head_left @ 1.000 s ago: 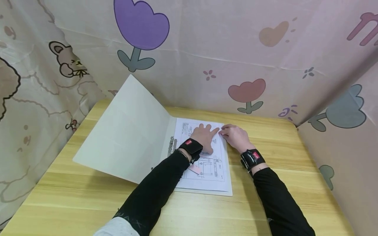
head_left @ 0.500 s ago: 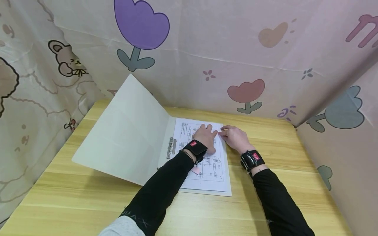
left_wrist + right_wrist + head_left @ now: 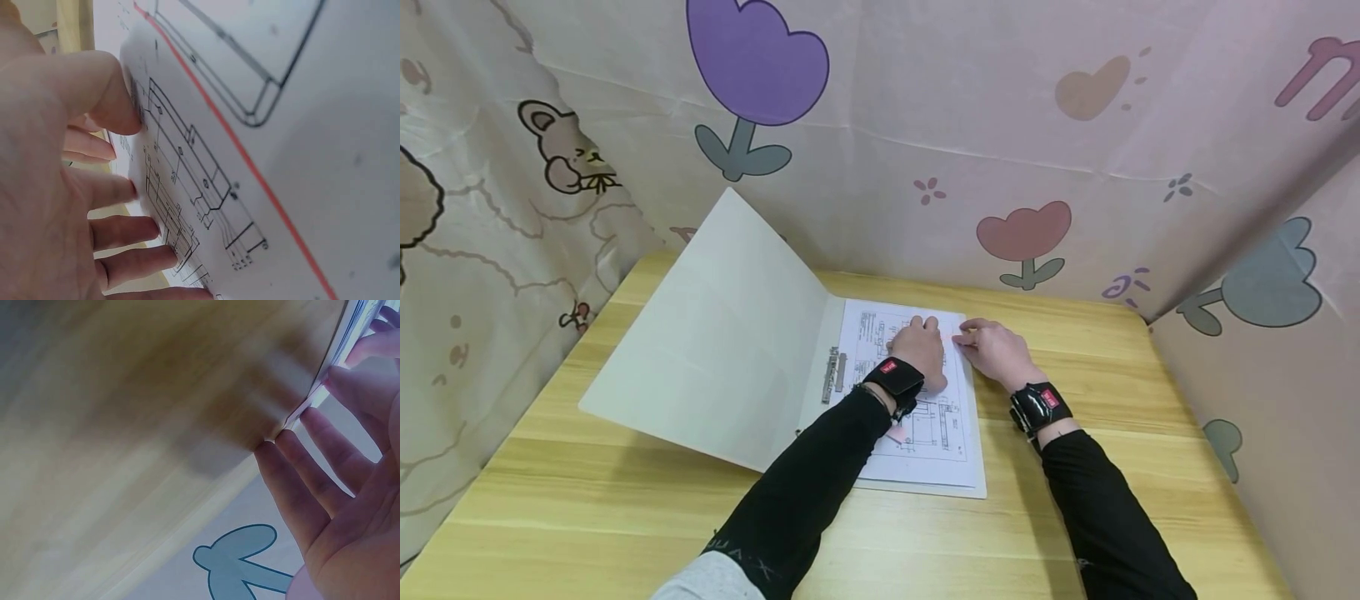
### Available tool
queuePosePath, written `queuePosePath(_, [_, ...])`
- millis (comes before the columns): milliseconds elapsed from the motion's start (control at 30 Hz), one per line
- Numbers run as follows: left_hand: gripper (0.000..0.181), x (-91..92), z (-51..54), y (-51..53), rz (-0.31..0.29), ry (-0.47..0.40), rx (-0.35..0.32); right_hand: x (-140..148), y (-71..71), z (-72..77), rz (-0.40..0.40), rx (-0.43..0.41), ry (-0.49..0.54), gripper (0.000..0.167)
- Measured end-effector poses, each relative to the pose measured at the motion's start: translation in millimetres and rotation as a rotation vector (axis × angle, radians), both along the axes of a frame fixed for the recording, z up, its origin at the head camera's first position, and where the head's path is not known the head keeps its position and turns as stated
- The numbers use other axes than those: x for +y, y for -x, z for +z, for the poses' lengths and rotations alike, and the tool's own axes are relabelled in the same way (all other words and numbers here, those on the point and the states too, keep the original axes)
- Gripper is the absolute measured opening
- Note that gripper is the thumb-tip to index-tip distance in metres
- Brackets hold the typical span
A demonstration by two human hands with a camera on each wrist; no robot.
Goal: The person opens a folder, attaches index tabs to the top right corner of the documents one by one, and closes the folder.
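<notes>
A white folder (image 3: pixel 715 333) lies with its cover raised to the left; printed line drawings (image 3: pixel 925 454) are stacked on its right side. My left hand (image 3: pixel 919 354) rests on the upper part of the top sheet, fingertips and thumb touching the paper in the left wrist view. At the stack's upper right corner is my right hand (image 3: pixel 997 352). In the right wrist view its fairly straight fingers (image 3: pixel 331 450) touch near the edge of the stack, and the thumb meets that edge. Neither hand has a sheet lifted. A small pink patch (image 3: pixel 897 433) shows on the drawing.
A metal clip (image 3: pixel 833 375) sits along the folder's spine. Under everything is a light wooden table (image 3: pixel 925 542), its far edge close against a patterned cloth backdrop (image 3: pixel 865 150). The raised cover stands left of the hands.
My left hand has shifted slightly right across the sheet, and its spread index finger has drawn in. More of the metal clip shows. My right hand stays at the corner.
</notes>
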State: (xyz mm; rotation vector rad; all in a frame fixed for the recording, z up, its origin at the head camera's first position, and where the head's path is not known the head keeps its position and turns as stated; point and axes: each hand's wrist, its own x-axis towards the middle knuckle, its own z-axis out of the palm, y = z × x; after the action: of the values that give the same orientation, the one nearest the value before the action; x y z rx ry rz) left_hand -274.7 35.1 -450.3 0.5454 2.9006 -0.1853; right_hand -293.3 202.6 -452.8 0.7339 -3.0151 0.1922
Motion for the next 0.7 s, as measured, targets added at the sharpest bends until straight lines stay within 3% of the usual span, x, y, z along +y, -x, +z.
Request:
queuePosePath(133, [0.057, -1.5, -1.0, 1.4, 0.016, -0.034, -0.005, 0.8, -0.9, 0.5, -0.006, -0.010, 0.012, 0.025])
queuePosePath(367, [0.090, -1.2, -0.9, -2.0, -0.003, 0.032, -0.005, -0.2, -1.9, -0.8, -0.008, -0.020, 0.002, 0.027])
queuePosePath(700, [0.081, 1.7, -0.8, -3.1, 0.000, 0.056, 0.012, -0.7, -1.6, -0.1, -0.022, -0.020, 0.000, 0.026])
